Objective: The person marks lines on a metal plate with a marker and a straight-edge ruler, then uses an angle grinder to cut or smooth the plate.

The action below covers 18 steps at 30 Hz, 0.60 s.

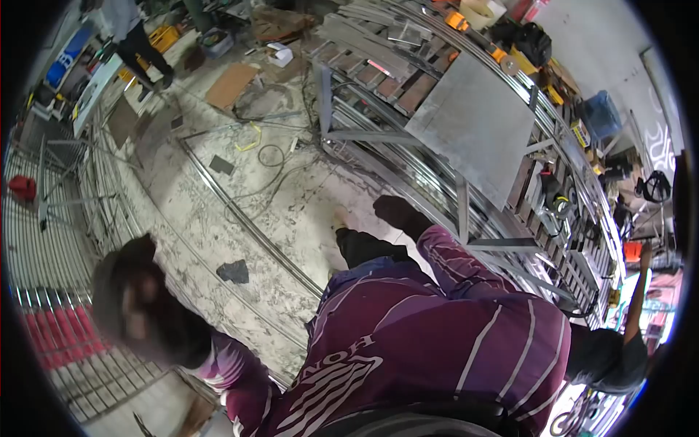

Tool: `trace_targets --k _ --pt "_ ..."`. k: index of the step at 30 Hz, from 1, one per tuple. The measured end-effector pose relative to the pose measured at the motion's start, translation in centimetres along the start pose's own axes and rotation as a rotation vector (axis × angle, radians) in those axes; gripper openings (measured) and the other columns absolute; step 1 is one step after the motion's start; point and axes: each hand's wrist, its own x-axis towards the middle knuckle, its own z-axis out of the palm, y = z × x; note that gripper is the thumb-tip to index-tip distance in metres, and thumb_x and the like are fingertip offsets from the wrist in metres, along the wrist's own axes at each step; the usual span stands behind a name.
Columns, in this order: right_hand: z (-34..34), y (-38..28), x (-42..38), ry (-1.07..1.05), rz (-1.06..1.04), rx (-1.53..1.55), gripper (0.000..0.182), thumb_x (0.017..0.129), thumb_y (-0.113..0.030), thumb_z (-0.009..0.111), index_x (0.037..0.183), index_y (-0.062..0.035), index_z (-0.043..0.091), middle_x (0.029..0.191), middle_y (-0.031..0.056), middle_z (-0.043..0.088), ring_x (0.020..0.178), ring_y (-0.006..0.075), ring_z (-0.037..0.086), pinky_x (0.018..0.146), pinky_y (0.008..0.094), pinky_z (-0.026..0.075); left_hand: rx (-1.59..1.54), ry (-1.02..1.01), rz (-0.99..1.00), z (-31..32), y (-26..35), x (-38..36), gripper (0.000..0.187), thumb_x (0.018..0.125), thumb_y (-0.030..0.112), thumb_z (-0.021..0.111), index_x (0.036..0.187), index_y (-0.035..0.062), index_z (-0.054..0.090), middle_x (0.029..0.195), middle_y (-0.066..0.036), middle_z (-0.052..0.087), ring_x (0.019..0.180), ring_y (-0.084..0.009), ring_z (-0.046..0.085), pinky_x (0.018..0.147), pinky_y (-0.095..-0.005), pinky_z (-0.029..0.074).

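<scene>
My left hand (138, 298) is raised at the left, large and smeared by motion. Its fingers cannot be made out, nor can anything in them. My right hand (397, 213) hangs over the floor (291, 193), beside a metal-framed workbench (466, 207). It looks dark and rounded, with its separate fingers unclear and no held object visible. A grey metal sheet (473, 120) lies on the bench, up and to the right of my right hand. Below that hand, part of a foot (339, 220) shows on the floor.
Long metal bars (240, 218) run across the floor, near a loose cable (273, 164) and a brown board (231, 85). A metal grille (54, 277) stands at the left. One person (138, 44) stands at the upper left; another (611, 353) is at the lower right.
</scene>
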Motion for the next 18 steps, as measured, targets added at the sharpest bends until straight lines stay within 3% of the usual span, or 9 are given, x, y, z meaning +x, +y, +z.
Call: trace_targets --k 1,2,4,5,7,9,14,17,18 --pt "1.5 0.6 0.3 0.049 -0.022 0.085 0.024 0.093 -0.026 0.061 0.103 -0.0057 0.070 0.104 0.0145 0.068 0.098 0.0330 0.067 0.085 0.0425 0.055 -0.080 0.048 0.274 0.7 1.1 1.7 0.060 0.099 0.048 0.043 0.097 -0.0094 0.061 0.089 -0.021 0.066 0.079 -0.0251 0.064 0.076 -0.0355 0.051" --pt "1.2 0.5 0.8 0.001 0.034 0.140 0.026 0.092 -0.027 0.062 0.104 -0.0049 0.069 0.103 0.0151 0.068 0.098 0.0341 0.066 0.086 0.0434 0.054 -0.092 0.045 0.284 2.3 2.8 3.9 0.060 0.099 0.048 0.043 0.097 -0.0094 0.061 0.089 -0.021 0.066 0.079 -0.0251 0.064 0.076 -0.0355 0.051" --pt "2.8 0.7 3.0 -0.052 0.093 0.273 0.030 0.090 -0.029 0.063 0.106 -0.0041 0.069 0.104 0.0163 0.068 0.100 0.0363 0.065 0.086 0.0454 0.054 -1.350 0.041 0.682 6.1 6.0 9.1 0.019 0.095 0.026 0.065 0.103 0.0088 0.068 0.085 -0.006 0.061 0.071 -0.0234 0.054 0.062 -0.0432 0.040" --pt "4.1 2.0 4.5 -0.043 0.115 0.345 0.033 0.089 -0.031 0.065 0.107 -0.0041 0.069 0.105 0.0169 0.068 0.100 0.0374 0.065 0.087 0.0464 0.053 -0.868 -0.033 0.696 5.5 5.0 11.2 0.016 0.094 0.027 0.062 0.091 0.0118 0.060 0.082 -0.001 0.058 0.071 -0.0207 0.053 0.060 -0.0407 0.038" --pt "-2.6 0.0 6.6 0.046 0.106 0.462 0.036 0.086 -0.033 0.066 0.109 -0.0054 0.069 0.106 0.0182 0.068 0.101 0.0392 0.065 0.087 0.0479 0.053 -0.967 -0.103 0.714 10.1 4.5 14.1 0.016 0.094 0.028 0.061 0.091 0.0118 0.059 0.081 -0.001 0.057 0.071 -0.0207 0.053 0.060 -0.0407 0.037" --pt "-4.1 0.3 12.0 -0.047 0.272 0.478 0.036 0.085 -0.033 0.066 0.109 -0.0070 0.069 0.106 0.0189 0.068 0.102 0.0398 0.065 0.088 0.0486 0.052 -0.971 -0.198 0.688 14.7 4.5 16.1 0.018 0.095 0.029 0.060 0.089 0.0118 0.058 0.079 -0.001 0.056 0.070 -0.0207 0.052 0.059 -0.0406 0.037" --pt "-12.1 2.2 18.2 0.222 0.202 0.480 0.034 0.085 -0.031 0.066 0.109 -0.0067 0.069 0.106 0.0185 0.069 0.102 0.0384 0.065 0.088 0.0493 0.052 -0.827 -0.369 0.638 23.7 4.7 19.7 0.024 0.096 0.032 0.057 0.085 0.0119 0.053 0.075 -0.002 0.052 0.068 -0.0208 0.052 0.057 -0.0403 0.036" --pt "-16.0 3.7 19.3 0.307 0.241 0.540 0.033 0.085 -0.028 0.065 0.109 -0.0068 0.069 0.104 0.0175 0.069 0.100 0.0377 0.066 0.088 0.0485 0.052 -1.106 -0.549 0.639 31.1 1.6 21.1 0.024 0.097 0.034 0.053 0.089 0.0119 0.055 0.077 -0.003 0.055 0.066 -0.0211 0.052 0.056 -0.0397 0.037" --pt "-15.8 4.4 19.0 0.347 0.273 0.583 0.032 0.086 -0.027 0.065 0.110 -0.0069 0.069 0.105 0.0172 0.069 0.100 0.0378 0.066 0.089 0.0482 0.052 -0.988 -0.703 0.618 33.1 0.9 21.0 0.027 0.096 0.033 0.057 0.092 0.0065 0.061 0.085 -0.010 0.062 0.074 -0.0261 0.058 0.068 -0.0440 0.046"
